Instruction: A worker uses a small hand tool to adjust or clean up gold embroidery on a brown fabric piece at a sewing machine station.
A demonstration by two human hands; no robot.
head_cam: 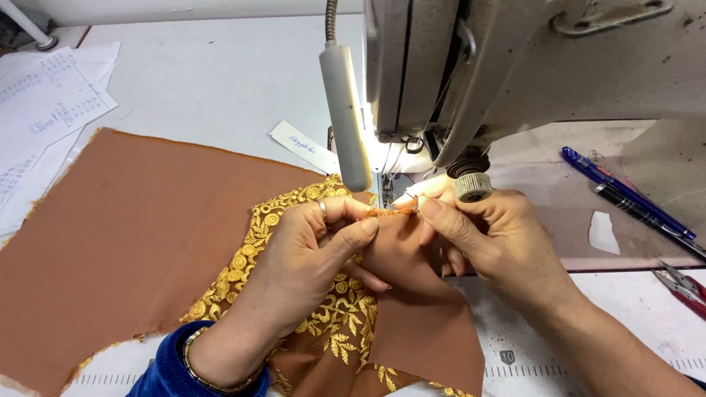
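Brown fabric edge pinched between both hands, left, right.

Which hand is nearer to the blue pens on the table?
The right hand. It pinches the brown fabric edge under the sewing machine, with the blue pens off to its right. The left hand is farther away, beyond it.

A sewing workshop is shown. An industrial sewing machine with a gooseneck lamp is mounted on a white counter. Brown fabric with gold embroidery is spread there, and papers, pens and snips are laid nearby.
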